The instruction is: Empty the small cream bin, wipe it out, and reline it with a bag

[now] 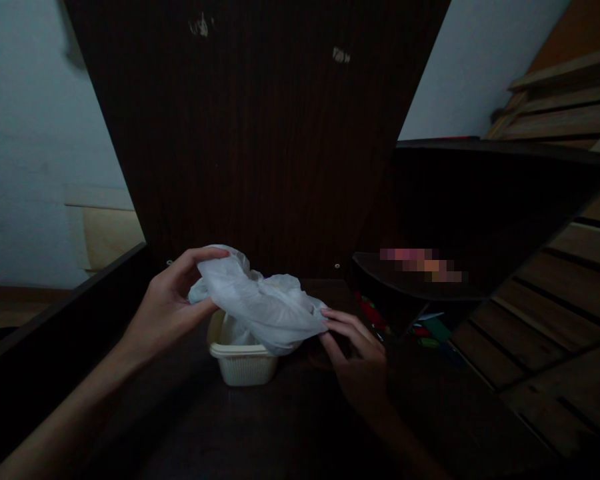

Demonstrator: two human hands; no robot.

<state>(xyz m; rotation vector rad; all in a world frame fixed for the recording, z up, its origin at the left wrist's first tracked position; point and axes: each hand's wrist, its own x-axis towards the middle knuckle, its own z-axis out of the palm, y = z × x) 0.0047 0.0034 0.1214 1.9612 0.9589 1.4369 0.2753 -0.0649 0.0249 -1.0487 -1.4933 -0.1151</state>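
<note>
A tall panel [260, 153] bars the way behind the tub [247, 370]; there's room to pass in front. A dark compartment [480, 207] crowds the right.

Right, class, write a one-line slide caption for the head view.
A left hand and right hand hold a crumpled white plastic bag over a cream tub on a dark surface.

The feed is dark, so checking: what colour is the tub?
The tub is cream; head view.

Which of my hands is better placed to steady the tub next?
Probably your left hand: its thumb is close to the tub's rim, while your right hand is farther off. Both hold the bag, so the left would likely need to let go first.
</note>
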